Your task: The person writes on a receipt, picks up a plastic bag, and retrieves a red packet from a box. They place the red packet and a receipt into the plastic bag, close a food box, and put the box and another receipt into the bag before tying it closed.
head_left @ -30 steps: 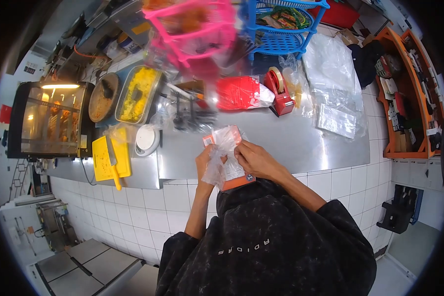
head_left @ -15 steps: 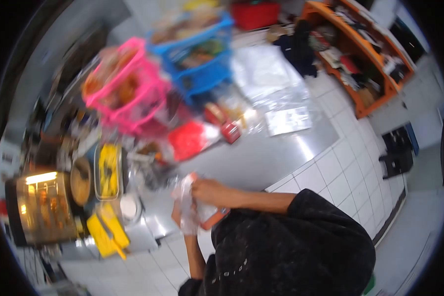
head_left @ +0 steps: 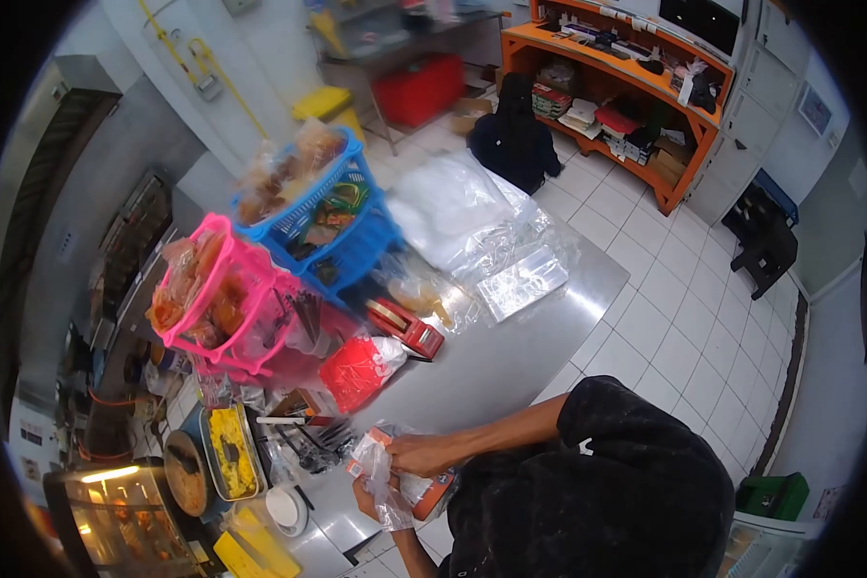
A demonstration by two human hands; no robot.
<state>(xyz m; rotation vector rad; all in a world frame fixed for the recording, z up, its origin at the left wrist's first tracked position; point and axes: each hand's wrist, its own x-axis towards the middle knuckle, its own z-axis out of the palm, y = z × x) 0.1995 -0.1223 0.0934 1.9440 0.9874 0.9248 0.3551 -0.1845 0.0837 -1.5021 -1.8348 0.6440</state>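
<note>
My left hand (head_left: 366, 498) is closed at the near side of an orange-and-white box (head_left: 430, 493), with clear thin plastic (head_left: 391, 509) draped over the hand and wrist like a disposable glove. Across the top of the box, my right hand (head_left: 411, 454) is closed, its fingers pinching at the plastic. The hands hide part of the box, and their exact hold is hard to make out. Just beyond them on the steel table (head_left: 506, 371) lie black utensils (head_left: 313, 445) in clear plastic, a red-and-white packet (head_left: 356, 374) and a red tape dispenser (head_left: 405, 329).
Pink (head_left: 250, 332) and blue (head_left: 342, 226) baskets hold bagged food. Clear plastic bags (head_left: 453, 207) cover the table's far end. A tray of yellow food (head_left: 231, 453), a yellow board (head_left: 257, 544) and a lit display case (head_left: 120, 520) stand left. A person (head_left: 515, 140) crouches by orange shelves (head_left: 597, 144).
The view has tilted up and sharpened, so the table and hands sit lower and the crouching person shows fully. Both hands remain together at the box and plastic.
</note>
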